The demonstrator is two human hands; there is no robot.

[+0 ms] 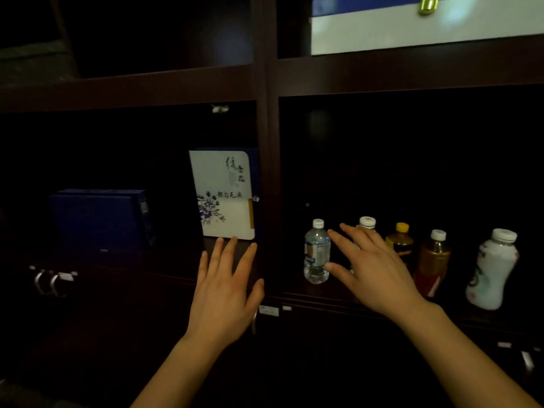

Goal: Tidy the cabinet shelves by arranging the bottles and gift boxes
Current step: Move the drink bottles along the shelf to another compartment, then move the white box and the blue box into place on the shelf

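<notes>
So the left hand [225, 285] is hovering flat with fingers spread, not gripping anything, fingertips reaching up to just under the bottom edge of the white gift box [222, 194]. Can't really tell if they're touching it or just shy of it. That box is standing upright at 12 o'clock from the left hand, in the left compartment right against the cabinet's center divider [266, 172], with blue flower art and some calligraphy on the front.

The right hand [374, 270] is also spread wide and holding nothing, with the thumb sitting right by the side of the clear water bottle [316, 251] at its 9 o'clock. The fingers are reaching in front of a white-capped bottle [367, 223], which is mostly hidden behind the hand, only the cap really showing.

Going out toward 3 o'clock from the right hand, along the same shelf [323, 301]: a dark bottle with a yellow cap [400, 241], an amber tea-looking bottle [434, 260], then a chunky white bottle [491, 272] well apart at the far end, looking tilted.

Way over at 9 o'clock from the left hand a dark blue gift box [101, 220] is sitting in the shadows. Up at 1 o'clock, on the upper shelf, there's a big blue-and-white box [426, 28] with a gold clasp.
</notes>
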